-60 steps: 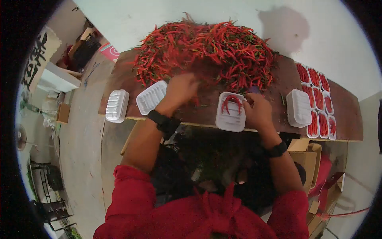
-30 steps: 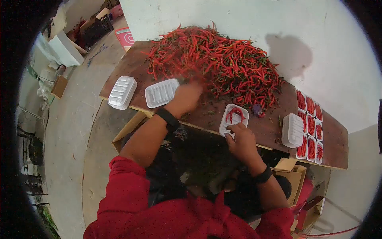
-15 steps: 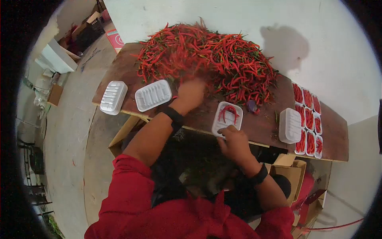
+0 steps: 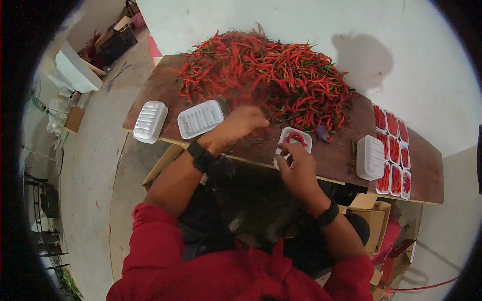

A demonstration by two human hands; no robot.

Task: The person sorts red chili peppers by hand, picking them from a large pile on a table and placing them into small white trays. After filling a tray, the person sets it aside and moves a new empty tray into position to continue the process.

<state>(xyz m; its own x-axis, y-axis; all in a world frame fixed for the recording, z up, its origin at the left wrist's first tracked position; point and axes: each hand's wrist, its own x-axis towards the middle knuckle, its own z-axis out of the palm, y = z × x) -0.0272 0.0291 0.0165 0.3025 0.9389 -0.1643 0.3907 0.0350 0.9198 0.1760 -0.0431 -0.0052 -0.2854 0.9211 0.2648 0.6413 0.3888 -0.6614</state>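
head view: the left hand point(image 4: 242, 124) hovers at the near edge of the chilli pile point(image 4: 266, 75), curled and blurred; i cannot tell if it holds any. the right hand point(image 4: 297, 168) lies loosely open on the tray point(image 4: 307, 144), likely steadying it at the table point(image 4: 346, 150) edge. a few chillies point(image 4: 296, 138) lie inside. spare trays point(image 4: 201, 119) sit left within reach, filled trays point(image 4: 394, 150) right.

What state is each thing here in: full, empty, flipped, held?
chili pile, heaped loose on table.
front tray, a few chilies in it.
left tray, empty.
far-left tray, looks upside down.
right tray, looks upside down.
edge trays, filled.
left hand, blurred, at chili pile's edge.
right hand, resting on front tray.
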